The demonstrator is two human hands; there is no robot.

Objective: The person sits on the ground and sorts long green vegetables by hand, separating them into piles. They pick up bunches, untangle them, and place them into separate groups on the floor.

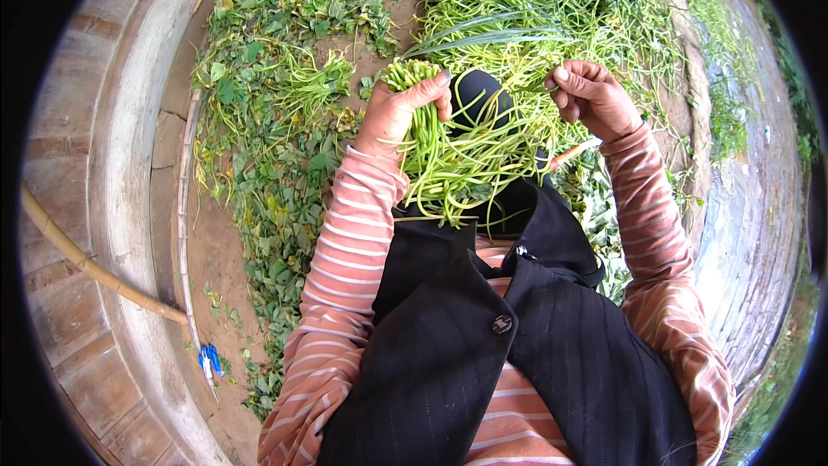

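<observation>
My left hand (414, 100) is closed around a thick bunch of green leafy-vegetable stems (424, 120). The cut ends stick up above my thumb, and the long thin stems hang and curl loosely over my lap. To the right, my right hand (588, 94) is raised with thumb and fingertips drawn together beside some loose stems. Whether a thin stem is pinched there, I cannot tell. Beyond both hands lies a large heap of stripped green stems (582, 6), with long flat green blades (491, 39) across it.
Plucked leaves (278, 175) cover the ground at left, with a smaller stem bundle (320, 84) on them. More leaves (608, 226) lie at right, near an orange-and-white object (574, 154). A bamboo pole (97, 272), a blue-and-white item (210, 361) and a concrete ledge (123, 142) are farther left.
</observation>
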